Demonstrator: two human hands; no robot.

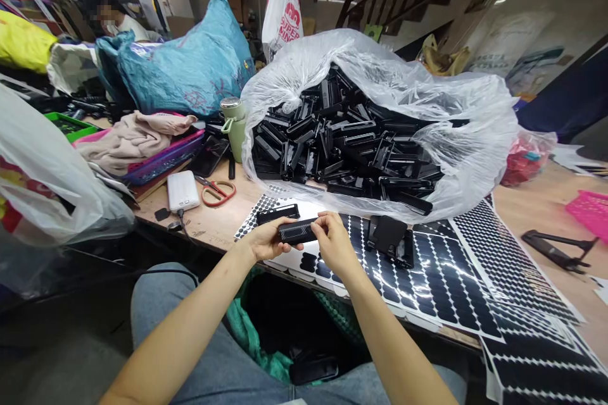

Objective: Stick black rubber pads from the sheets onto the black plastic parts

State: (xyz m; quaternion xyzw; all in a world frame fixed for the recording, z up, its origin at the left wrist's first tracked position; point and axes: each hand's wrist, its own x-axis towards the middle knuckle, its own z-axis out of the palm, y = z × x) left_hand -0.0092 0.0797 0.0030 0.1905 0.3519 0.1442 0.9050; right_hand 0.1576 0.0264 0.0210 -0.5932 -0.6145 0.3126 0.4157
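Between my two hands is a black oblong plastic part [298, 231] with a patterned upper face. My left hand [266, 240] wraps its fingers around the part's left end. At the other end, my right hand [335, 240] pinches with thumb and fingers; whether a small sticker is between them is hidden. Just behind my left hand lies another black plastic part [278, 213]. Sheets of black stickers [441, 278] spread over the table under and right of my hands. More black parts [390, 237] lie on them to the right.
A large clear plastic bag [479, 133] full of black parts stands behind my hands. Red-handled scissors [218, 193], a white power bank [183, 191] and a green flask [234, 133] are at left. Below the table edge, a green bag [256, 335] hangs open between my legs.
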